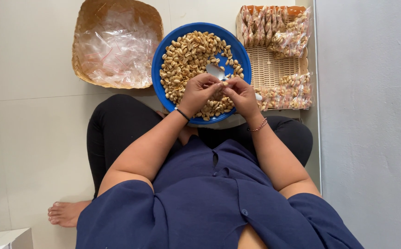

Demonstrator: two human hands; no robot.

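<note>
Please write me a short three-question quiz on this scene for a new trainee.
1. True or false: the spoon lies in the blue bowl among the peanuts.
2. What fills the woven basket at the upper left? A) clear plastic bags B) peanuts C) spoons
3. Fill in: small packed bags of peanuts sit in the flat woven tray on the ____ side of the bowl.

Key
1. True.
2. A: it holds clear plastic bags.
3. Right. Meanwhile the left hand and right hand meet over the bowl, fingers pinched together on something too small to make out.
</note>
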